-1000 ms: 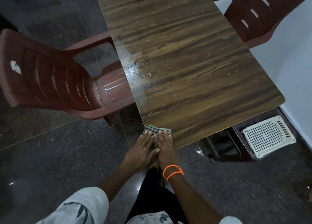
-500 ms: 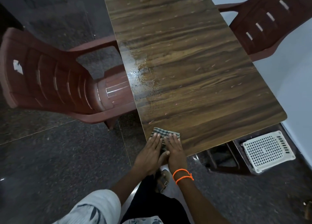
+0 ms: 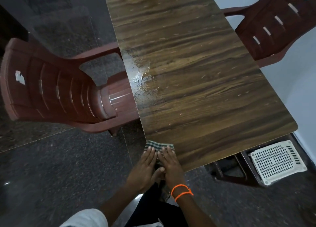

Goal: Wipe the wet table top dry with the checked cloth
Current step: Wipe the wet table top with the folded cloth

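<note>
Both hands, left (image 3: 145,166) and right (image 3: 169,163), press flat-fingered (nothing gripped) on the cloth (image 3: 158,144) at the tabletop (image 3: 196,72) corner, ready to push toward the puddle (image 3: 145,86).

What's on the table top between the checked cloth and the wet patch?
Nothing: in the head view, bare wood-grain table top separates the checked cloth from the wet patch.

Head view, single: above the table's (image 3: 196,76) near corner, facing forward and steeply down along its length, close range.
</note>
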A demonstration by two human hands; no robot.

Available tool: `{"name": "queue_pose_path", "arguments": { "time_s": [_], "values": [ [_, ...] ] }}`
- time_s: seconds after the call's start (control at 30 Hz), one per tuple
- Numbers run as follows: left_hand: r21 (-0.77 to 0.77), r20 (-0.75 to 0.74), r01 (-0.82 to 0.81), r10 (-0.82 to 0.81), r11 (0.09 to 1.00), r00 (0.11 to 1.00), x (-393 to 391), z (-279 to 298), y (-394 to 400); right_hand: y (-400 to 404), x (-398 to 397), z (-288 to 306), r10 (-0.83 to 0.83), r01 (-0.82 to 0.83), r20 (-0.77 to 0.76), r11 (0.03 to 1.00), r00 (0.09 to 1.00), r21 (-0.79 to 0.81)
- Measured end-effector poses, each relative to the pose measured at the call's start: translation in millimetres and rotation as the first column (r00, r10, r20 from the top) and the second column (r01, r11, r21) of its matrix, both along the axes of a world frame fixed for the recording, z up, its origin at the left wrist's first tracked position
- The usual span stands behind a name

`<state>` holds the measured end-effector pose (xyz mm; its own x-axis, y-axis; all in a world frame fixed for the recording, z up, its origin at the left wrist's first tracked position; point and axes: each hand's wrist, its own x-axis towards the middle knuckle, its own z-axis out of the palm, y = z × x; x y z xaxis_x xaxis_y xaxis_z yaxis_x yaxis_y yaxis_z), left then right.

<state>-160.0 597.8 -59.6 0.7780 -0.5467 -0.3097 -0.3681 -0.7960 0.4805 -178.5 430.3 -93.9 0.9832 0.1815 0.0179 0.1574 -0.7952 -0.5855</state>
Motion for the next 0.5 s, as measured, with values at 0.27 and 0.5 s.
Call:
{"name": "queue_pose_path", "arguments": {
  "time_s": [0.27, 0.5],
  "values": [
    [0.031, 0.035, -0.006, 0.005, 0.999, 0.999, 60.4, 1.7, -45.8, -31.7, 47.9, -1.2, -0.202, 0.203, -0.032, 0.978, 0.979, 0.05],
    [0.051, 0.047, -0.089, 0.087, 0.995, 0.995, 85.7, -3.4, -6.3, 9.9, 85.5, -1.0, -0.15, 0.15, -0.015, 0.987, 0.989, 0.056]
  ]
}}
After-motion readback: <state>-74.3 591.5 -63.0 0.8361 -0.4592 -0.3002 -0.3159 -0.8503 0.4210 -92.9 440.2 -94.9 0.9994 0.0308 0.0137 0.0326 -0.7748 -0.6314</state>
